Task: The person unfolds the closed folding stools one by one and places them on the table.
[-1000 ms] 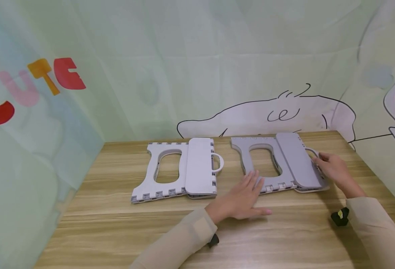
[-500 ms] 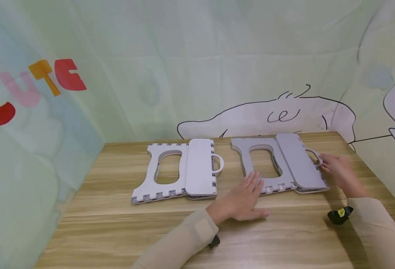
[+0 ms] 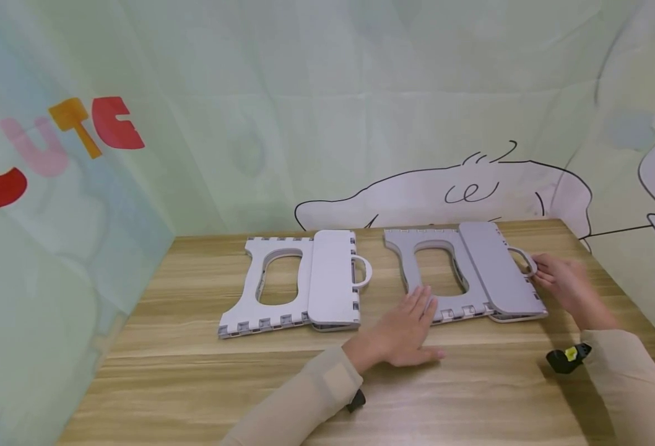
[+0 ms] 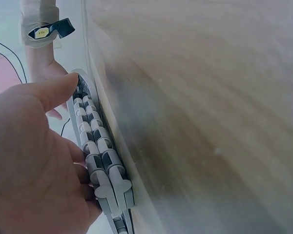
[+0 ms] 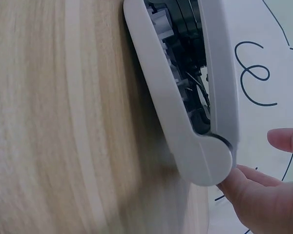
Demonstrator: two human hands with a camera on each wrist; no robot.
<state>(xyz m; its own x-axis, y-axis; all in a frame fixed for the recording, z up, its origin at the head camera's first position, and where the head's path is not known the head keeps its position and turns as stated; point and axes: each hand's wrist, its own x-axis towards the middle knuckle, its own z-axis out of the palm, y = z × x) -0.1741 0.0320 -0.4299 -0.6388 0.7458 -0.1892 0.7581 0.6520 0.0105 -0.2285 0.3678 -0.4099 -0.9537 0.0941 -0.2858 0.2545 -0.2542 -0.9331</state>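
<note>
Two folding step stools lie folded flat on the table, a white one [image 3: 332, 279] on the left and a grey one [image 3: 491, 266] on the right. My left hand [image 3: 402, 331] rests its straight fingers on the near edge of the grey stool, thumb spread out to the side. In the left wrist view, that stool's hinged edge [image 4: 95, 131] runs alongside the palm. At the grey stool's right end, fingertips of my right hand [image 3: 567, 288] are right at its loop handle [image 3: 522, 260]. The right wrist view has the thumb [image 5: 285, 140] standing apart from the fingers.
The wood-grain table [image 3: 194, 384] meets a printed cloth backdrop [image 3: 327, 124] along its back and sides. The white stool's handle [image 3: 363, 271] points toward the grey stool. A black wrist device [image 3: 568, 358] hangs below the right sleeve.
My right hand has drawn back slightly to the right from the grey stool's handle, so more of the loop shows. My left hand and both stools have stayed nearly in place.
</note>
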